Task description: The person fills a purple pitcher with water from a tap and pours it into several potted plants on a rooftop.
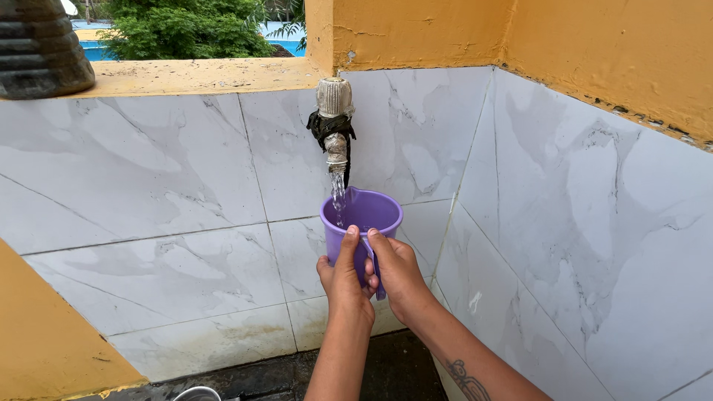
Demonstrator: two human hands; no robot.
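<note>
Both hands grasp a purple plastic mug (364,215): the left hand (343,276) and right hand (397,271) wrap its lower body, thumbs on the rim, holding it just beneath a wall tap (335,126) whose water stream (339,194) falls into it, against white marble-patterned tiles (186,193)

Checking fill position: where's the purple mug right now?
Head view, centre: the purple mug sits directly under the running tap on the marble-tiled wall, held by the left hand and right hand.
</note>
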